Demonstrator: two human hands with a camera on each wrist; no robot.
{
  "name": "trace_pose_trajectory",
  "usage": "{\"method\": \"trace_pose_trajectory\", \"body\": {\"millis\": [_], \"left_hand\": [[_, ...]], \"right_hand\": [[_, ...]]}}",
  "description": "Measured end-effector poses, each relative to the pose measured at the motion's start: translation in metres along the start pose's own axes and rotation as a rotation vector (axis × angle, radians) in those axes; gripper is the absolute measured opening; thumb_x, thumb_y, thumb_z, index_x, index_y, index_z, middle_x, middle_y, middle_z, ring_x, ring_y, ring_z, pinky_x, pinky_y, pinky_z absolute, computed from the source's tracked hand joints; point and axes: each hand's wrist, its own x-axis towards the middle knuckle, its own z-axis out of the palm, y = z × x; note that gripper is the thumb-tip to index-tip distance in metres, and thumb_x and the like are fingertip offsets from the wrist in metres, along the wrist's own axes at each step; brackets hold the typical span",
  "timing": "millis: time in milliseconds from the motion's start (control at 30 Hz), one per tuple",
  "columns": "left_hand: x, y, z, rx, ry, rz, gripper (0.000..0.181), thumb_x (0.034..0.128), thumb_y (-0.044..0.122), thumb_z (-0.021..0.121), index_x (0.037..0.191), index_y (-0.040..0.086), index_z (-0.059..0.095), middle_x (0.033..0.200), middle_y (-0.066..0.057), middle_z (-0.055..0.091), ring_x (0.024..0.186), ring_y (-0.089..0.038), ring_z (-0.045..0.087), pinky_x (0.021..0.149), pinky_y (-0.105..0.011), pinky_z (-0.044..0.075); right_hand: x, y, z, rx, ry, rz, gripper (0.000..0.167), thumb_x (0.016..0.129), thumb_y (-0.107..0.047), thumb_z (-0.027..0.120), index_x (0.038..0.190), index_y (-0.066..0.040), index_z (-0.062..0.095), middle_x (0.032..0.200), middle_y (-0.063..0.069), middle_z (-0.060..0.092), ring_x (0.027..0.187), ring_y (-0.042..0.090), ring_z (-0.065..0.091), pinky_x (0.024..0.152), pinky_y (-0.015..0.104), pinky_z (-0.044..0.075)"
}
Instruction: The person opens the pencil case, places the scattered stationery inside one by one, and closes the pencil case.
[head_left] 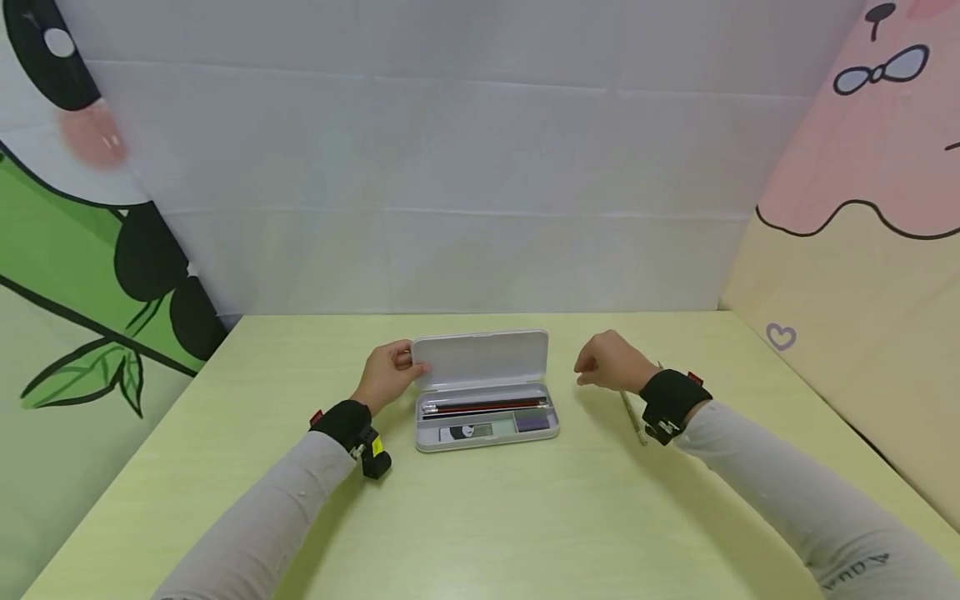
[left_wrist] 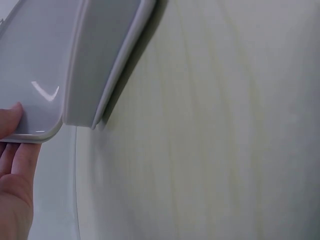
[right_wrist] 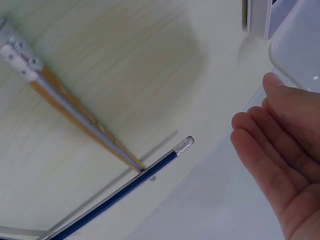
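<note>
A white pencil case (head_left: 487, 446) stands on the table with its lid (head_left: 483, 360) raised. My left hand (head_left: 385, 375) pinches the lid's left edge, thumb inside and fingers behind, as the left wrist view shows. In the case lie dark and red pencils (head_left: 480, 407), a small panda-printed item (head_left: 462, 432) and a purple block (head_left: 532, 422). To the case's right, my right hand (head_left: 613, 360) hovers with loosely bent fingers and nothing between them. Below its wrist lies a yellowish pencil (right_wrist: 85, 115); a blue pencil (right_wrist: 115, 200) shows beside it in the right wrist view.
The pale wood-look table (head_left: 480, 525) carries all of this. A plain white cloth wall (head_left: 480, 167) rises behind its far edge. Printed cartoon panels stand left (head_left: 97, 275) and right (head_left: 847, 275). The right forearm passes over the pencils.
</note>
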Motion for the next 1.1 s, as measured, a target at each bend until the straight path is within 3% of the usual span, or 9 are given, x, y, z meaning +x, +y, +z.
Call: {"method": "trace_pose_trajectory", "body": {"millis": [633,933,1100], "left_hand": [[-0.002,0.000,0.001,0.008,-0.004,-0.005,0.027,0.0865,0.002,0.067,0.112,-0.005,0.062,0.114,-0.026,0.068,0.109,-0.037,0.066,0.092,-0.045,0.055],[0.001,0.002,-0.002,0.026,-0.012,0.018,0.031,0.0868,0.001,0.067,0.116,-0.006,0.061,0.115,-0.027,0.067,0.110,-0.038,0.066,0.092,-0.046,0.055],[0.004,0.001,-0.001,0.043,-0.022,0.015,0.033,0.0864,0.002,0.068,0.117,-0.007,0.061,0.116,-0.027,0.066,0.110,-0.038,0.065,0.093,-0.046,0.054]], "right_hand": [[-0.039,0.041,-0.014,-0.026,0.042,0.086,0.009,0.076,-0.005,0.077,0.085,-0.002,0.075,0.077,0.007,0.072,0.068,0.018,0.065,0.065,0.029,0.054],[-0.062,0.043,-0.021,-0.051,0.091,0.287,0.009,0.076,-0.007,0.077,0.080,0.001,0.075,0.076,0.014,0.071,0.069,0.027,0.062,0.066,0.038,0.053],[-0.071,0.046,-0.021,-0.063,0.077,0.314,0.009,0.075,-0.008,0.077,0.077,0.001,0.075,0.075,0.014,0.071,0.070,0.029,0.063,0.065,0.039,0.053]]}}
